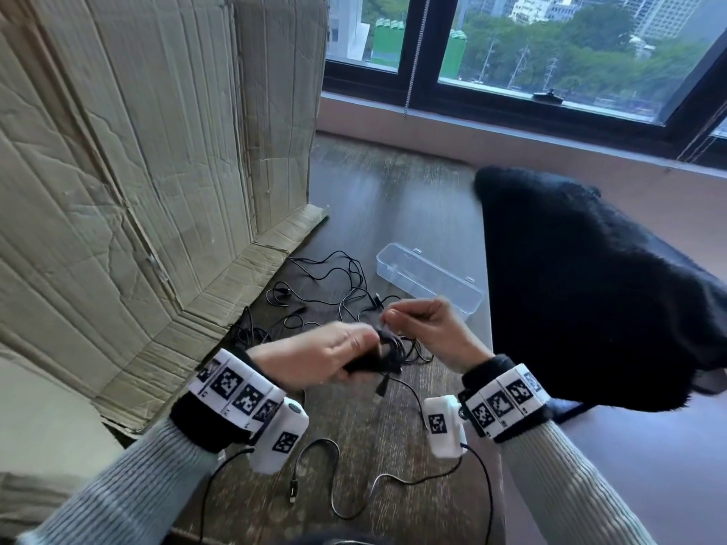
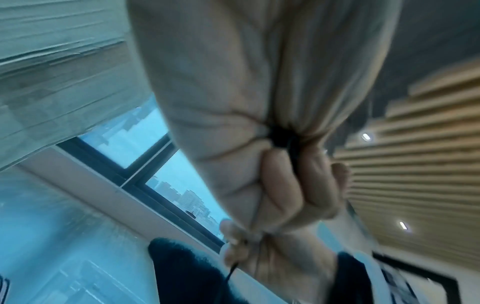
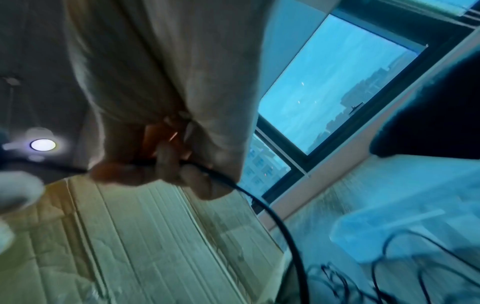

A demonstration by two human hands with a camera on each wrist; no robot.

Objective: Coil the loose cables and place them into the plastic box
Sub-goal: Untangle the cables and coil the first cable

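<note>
R wrist only: cable (image 3: 259,203) pinched by right hand (image 3: 166,164).

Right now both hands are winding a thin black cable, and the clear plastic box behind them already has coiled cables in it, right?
Not quite: the head view shows the clear plastic box with no cables in it. Both the left hand and right hand do hold the thin black cable.

coiled cable: a thin black cable bundle (image 1: 387,348), partly wound, held above the worktop
loose cables: thin black cables (image 1: 334,287), tangled flat on the worktop
box: a clear rectangular plastic box (image 1: 429,281), open, just beside the tangle
</note>
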